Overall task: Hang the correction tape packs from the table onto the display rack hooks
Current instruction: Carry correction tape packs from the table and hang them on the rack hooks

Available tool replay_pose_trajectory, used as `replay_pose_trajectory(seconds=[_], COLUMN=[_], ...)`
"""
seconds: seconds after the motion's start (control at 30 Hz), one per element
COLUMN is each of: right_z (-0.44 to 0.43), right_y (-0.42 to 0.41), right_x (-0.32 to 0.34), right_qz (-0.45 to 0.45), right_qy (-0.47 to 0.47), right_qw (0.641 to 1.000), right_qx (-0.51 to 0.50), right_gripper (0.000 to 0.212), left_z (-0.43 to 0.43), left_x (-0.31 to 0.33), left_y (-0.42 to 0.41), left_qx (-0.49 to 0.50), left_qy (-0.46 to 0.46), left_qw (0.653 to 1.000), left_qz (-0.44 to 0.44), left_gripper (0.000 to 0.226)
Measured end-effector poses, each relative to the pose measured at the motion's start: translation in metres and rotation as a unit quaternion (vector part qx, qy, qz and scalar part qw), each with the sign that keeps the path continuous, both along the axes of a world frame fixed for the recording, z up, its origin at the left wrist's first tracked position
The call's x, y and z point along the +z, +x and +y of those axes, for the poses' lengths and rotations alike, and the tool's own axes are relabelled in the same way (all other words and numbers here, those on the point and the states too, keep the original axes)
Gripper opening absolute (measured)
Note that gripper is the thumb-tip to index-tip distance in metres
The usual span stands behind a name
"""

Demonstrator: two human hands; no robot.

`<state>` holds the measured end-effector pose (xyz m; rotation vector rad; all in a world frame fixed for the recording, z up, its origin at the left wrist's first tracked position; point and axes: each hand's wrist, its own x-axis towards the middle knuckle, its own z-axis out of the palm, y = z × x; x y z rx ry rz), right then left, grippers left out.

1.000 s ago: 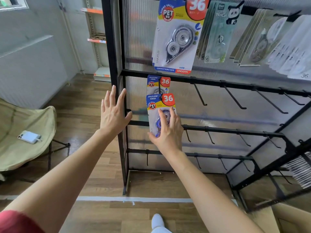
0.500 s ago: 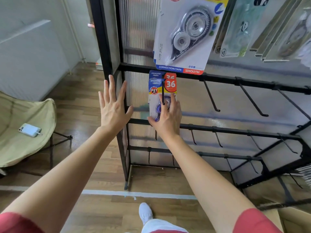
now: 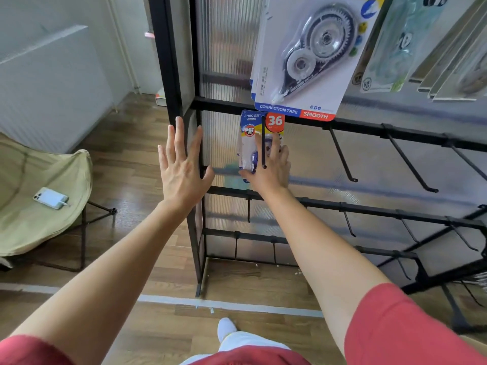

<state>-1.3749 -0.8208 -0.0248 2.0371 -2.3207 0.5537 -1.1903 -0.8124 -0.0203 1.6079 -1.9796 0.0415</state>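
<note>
R hand point(image 3: 271, 169) on corr. tape pack point(image 3: 257, 133)

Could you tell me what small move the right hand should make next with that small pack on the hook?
Probably let go: the small pack already sits on the hook, whose rod crosses its front, while the right hand presses its lower part.

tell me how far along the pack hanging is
Done: large correction tape packs hang on the top row. In hand: the right hand pushes a small pack along its hook; the left hand is open by the rack post. Left: many hooks are bare; the table isn't visible.
</note>
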Motion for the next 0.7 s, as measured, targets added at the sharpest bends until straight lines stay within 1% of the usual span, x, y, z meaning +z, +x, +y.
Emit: replay_pose_trajectory(seconds=[0.1, 0.27, 0.43, 0.5, 0.6, 0.7], right_z=[0.005, 0.028, 0.071, 0.090, 0.119, 0.147], right_y=[-0.005, -0.007, -0.009, -0.010, -0.013, -0.014], right_x=[0.002, 0.007, 0.009, 0.007, 0.000, -0.011], right_qz=[0.006, 0.039, 0.051, 0.049, 0.050, 0.043], right_qy=[0.016, 0.030, 0.060, 0.065, 0.073, 0.101], right_qw=[1.000, 0.999, 0.997, 0.997, 0.996, 0.994], right_qx=[0.018, 0.014, 0.008, 0.004, -0.008, -0.020], right_gripper=[0.094, 0.088, 0.084, 0.080, 0.075, 0.072], left_z=[0.001, 0.005, 0.012, 0.017, 0.038, 0.072], left_x=[0.002, 0.008, 0.019, 0.025, 0.025, 0.007], left_y=[0.004, 0.007, 0.010, 0.008, 0.002, -0.004], left_qx=[-0.008, -0.013, -0.031, -0.039, -0.065, -0.092], left_qy=[0.006, 0.017, 0.040, 0.047, 0.049, 0.082], left_qw=[1.000, 0.999, 0.998, 0.997, 0.996, 0.990], left_qz=[-0.010, -0.025, -0.046, -0.040, -0.041, -0.065], left_gripper=[0.084, 0.084, 0.084, 0.083, 0.082, 0.082])
